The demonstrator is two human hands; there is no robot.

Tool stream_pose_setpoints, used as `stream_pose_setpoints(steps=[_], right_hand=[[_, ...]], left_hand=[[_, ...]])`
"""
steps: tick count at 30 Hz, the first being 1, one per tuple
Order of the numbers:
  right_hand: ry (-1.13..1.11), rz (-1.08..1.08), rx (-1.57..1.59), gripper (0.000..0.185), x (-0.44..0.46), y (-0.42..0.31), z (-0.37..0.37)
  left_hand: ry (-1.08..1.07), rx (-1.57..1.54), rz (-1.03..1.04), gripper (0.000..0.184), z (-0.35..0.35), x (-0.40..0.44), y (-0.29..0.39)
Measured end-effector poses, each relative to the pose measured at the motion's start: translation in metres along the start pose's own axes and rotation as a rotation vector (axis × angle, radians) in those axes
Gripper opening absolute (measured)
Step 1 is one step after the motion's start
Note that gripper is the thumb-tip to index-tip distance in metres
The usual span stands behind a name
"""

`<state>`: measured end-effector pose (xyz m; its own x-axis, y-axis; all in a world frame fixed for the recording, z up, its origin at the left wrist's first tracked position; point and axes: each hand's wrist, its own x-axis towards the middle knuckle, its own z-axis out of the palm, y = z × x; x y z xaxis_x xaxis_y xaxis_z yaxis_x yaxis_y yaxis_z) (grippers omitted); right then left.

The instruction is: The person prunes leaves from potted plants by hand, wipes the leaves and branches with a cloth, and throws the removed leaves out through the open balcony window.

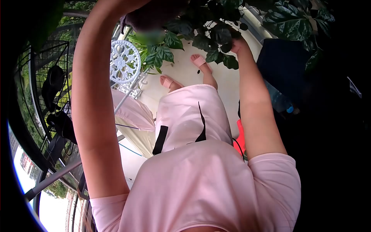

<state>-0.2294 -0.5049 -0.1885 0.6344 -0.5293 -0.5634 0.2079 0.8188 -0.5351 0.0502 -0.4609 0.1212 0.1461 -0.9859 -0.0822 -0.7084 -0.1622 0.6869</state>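
Note:
My right hand point(237, 45) reaches in among dark green leaves point(222, 36) of a hanging plant, and the leaves hide its fingers. Whether it grips a stem or leaf cannot be made out. My left arm point(92, 96) is raised and bends over at the top edge, with the hand itself outside the picture. Just below that forearm hangs a dark purplish thing, perhaps cloth point(154, 16), partly cut off by the frame. Glossy leaves point(164, 54) dangle beside it.
A white ornate metal table or chair top point(125, 62) stands to the left, near a drying rack with pink cloth point(133, 112). Black wire basket point(58, 62) hangs by the railing. On the right are a dark box-like shape point(278, 62) and a red object point(240, 137).

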Motion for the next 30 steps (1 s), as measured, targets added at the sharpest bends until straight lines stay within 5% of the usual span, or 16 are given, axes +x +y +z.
stream_pose_setpoints(steps=[10,15,19,22,25,30], right_hand=[[0.14,0.043,-0.179,0.033,-0.006,0.04,-0.01],[0.288,0.286,-0.238,0.028,-0.064,0.039,0.008],[0.288,0.427,-0.702,0.02,-0.121,0.058,-0.005],[0.432,0.366,-0.583,0.018,-0.146,0.055,-0.009],[0.402,0.118,-0.333,0.017,-0.158,0.039,-0.004],[0.037,-0.011,-0.055,0.01,-0.171,0.006,0.015]], left_hand=[[-0.022,0.025,-0.072,0.076,-0.004,-0.004,0.009],[-0.022,-0.008,-0.066,0.079,0.0,-0.005,0.006],[-0.002,0.01,-0.057,0.079,0.003,-0.009,0.008],[-0.055,-0.001,-0.164,0.08,0.001,-0.008,0.007],[0.015,0.028,-0.053,0.079,0.006,-0.012,-0.014],[-0.17,0.177,-0.278,0.069,-0.002,-0.019,0.002]])
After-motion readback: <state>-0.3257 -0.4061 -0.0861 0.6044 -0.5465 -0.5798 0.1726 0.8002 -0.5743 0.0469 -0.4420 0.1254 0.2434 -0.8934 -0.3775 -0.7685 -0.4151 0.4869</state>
